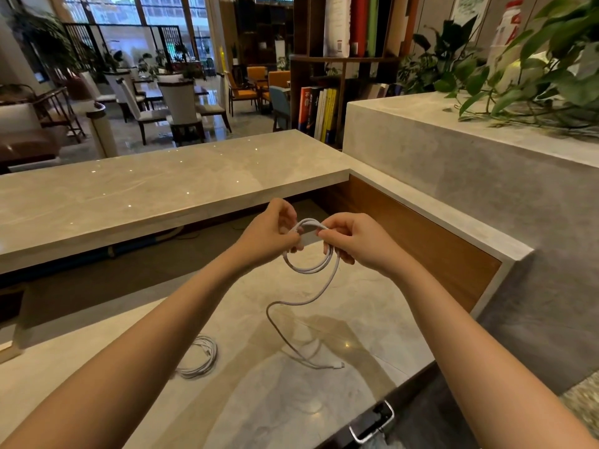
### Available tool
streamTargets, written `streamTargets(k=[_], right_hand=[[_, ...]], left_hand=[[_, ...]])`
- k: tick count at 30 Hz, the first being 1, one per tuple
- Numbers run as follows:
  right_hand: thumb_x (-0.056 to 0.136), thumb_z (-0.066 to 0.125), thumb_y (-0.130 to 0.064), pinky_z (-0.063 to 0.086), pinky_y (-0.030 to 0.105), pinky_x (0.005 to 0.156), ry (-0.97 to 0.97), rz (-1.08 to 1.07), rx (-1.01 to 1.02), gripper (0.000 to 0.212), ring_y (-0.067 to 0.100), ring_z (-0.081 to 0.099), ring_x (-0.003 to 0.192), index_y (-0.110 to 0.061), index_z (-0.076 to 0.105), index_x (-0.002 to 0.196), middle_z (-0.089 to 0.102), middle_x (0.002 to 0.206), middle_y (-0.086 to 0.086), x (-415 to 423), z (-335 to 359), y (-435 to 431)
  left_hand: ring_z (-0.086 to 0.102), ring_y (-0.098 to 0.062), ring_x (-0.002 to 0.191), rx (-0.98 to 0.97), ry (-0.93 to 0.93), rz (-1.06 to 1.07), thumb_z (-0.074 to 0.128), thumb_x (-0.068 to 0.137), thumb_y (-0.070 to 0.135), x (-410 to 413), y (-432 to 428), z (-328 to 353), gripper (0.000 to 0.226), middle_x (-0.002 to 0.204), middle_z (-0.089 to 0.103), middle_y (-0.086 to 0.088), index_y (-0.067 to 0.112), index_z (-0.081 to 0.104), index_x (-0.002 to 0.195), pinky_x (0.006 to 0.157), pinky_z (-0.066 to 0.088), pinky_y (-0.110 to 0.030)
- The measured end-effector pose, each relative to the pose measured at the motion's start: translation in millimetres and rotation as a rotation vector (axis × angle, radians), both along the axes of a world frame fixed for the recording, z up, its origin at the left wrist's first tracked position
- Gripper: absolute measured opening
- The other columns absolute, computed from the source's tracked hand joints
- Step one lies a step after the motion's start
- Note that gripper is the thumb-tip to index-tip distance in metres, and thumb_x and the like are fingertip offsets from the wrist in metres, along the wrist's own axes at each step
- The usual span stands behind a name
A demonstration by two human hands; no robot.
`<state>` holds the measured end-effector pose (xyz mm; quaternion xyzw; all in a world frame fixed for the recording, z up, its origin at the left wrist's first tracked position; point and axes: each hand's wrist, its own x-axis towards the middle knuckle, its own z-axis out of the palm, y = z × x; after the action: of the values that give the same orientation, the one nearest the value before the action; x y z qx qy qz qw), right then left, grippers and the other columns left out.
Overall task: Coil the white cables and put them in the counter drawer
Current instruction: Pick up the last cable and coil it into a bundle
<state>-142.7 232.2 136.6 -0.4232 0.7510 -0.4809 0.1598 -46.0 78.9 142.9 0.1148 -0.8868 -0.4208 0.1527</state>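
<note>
Both hands hold one white cable [309,264] above the lower marble counter [324,409]. My left hand [270,234] pinches the left side of its small loops, and my right hand [351,241] grips the right side. A loose tail hangs from the loops, curves across the counter and ends in a plug [338,365]. A second white cable [201,358] lies coiled on the counter to the lower left, apart from both hands. A metal drawer handle [372,424] shows at the counter's front edge; the drawer itself is out of sight.
A raised marble ledge [146,196] runs across behind the hands. A wood-faced wall [421,241] and a grey block with trailing plants [534,76] close off the right. Bookshelves, chairs and tables stand beyond.
</note>
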Motion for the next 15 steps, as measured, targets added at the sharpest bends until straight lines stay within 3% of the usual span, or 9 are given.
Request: streamTargets(k=[2, 5, 9, 11, 15], right_hand=[[0.093, 0.055, -0.018, 0.040, 0.013, 0.043, -0.001, -0.004, -0.005, 0.014, 0.002, 0.047, 0.044, -0.008, 0.065, 0.094, 0.062, 0.063, -0.004, 0.3, -1.6, 0.2], [0.093, 0.054, -0.018, 0.039, 0.011, 0.043, -0.014, -0.006, -0.023, 0.012, 0.001, 0.047, 0.043, -0.012, 0.065, 0.092, 0.062, 0.065, -0.003, 2.4, -3.0, -1.2], [0.093, 0.055, -0.018, 0.039, 0.010, 0.043, -0.021, -0.001, -0.041, 0.013, 0.000, 0.047, 0.044, -0.011, 0.066, 0.094, 0.062, 0.066, -0.002, 5.1, -0.4, -3.3], [0.093, 0.055, -0.021, 0.039, 0.010, 0.045, -0.007, -0.009, -0.053, 0.013, -0.001, 0.048, 0.047, -0.014, 0.067, 0.093, 0.062, 0.068, -0.001, 5.1, 0.3, -3.7], [0.094, 0.053, -0.025, 0.045, 0.011, 0.056, 0.031, -0.051, -0.042, 0.017, -0.002, 0.053, 0.057, -0.018, 0.068, 0.088, 0.061, 0.069, -0.003, 3.0, -1.8, -1.2]], left_hand=[[0.061, -0.019, 0.080, 0.264, -0.107, -0.108, 0.058, 0.086, 0.008, 3.6, -4.4, 5.7, 0.024, 0.092, 0.062, -0.010, 0.008, 0.053, 0.109, 0.076, 0.053, -0.029], [0.054, -0.015, 0.080, 0.341, -0.173, -0.195, 0.055, 0.088, 0.012, 7.0, -8.5, 9.5, 0.024, 0.091, 0.057, -0.006, 0.008, 0.060, 0.112, 0.074, 0.048, -0.024], [0.058, -0.013, 0.070, 0.540, -0.167, -0.211, 0.045, 0.096, 0.024, 8.7, -9.8, 9.0, 0.029, 0.075, 0.056, -0.003, 0.005, 0.061, 0.112, 0.076, 0.053, -0.030], [0.052, -0.012, 0.061, 0.704, -0.162, -0.228, 0.042, 0.098, 0.022, 8.9, -8.5, 7.2, 0.026, 0.068, 0.051, 0.000, 0.006, 0.061, 0.106, 0.067, 0.053, -0.028], [0.034, -0.008, 0.051, 0.959, -0.170, -0.221, 0.038, 0.099, 0.020, 9.9, -5.8, 3.9, 0.022, 0.064, 0.041, 0.002, 0.010, 0.055, 0.089, 0.045, 0.034, -0.017]])
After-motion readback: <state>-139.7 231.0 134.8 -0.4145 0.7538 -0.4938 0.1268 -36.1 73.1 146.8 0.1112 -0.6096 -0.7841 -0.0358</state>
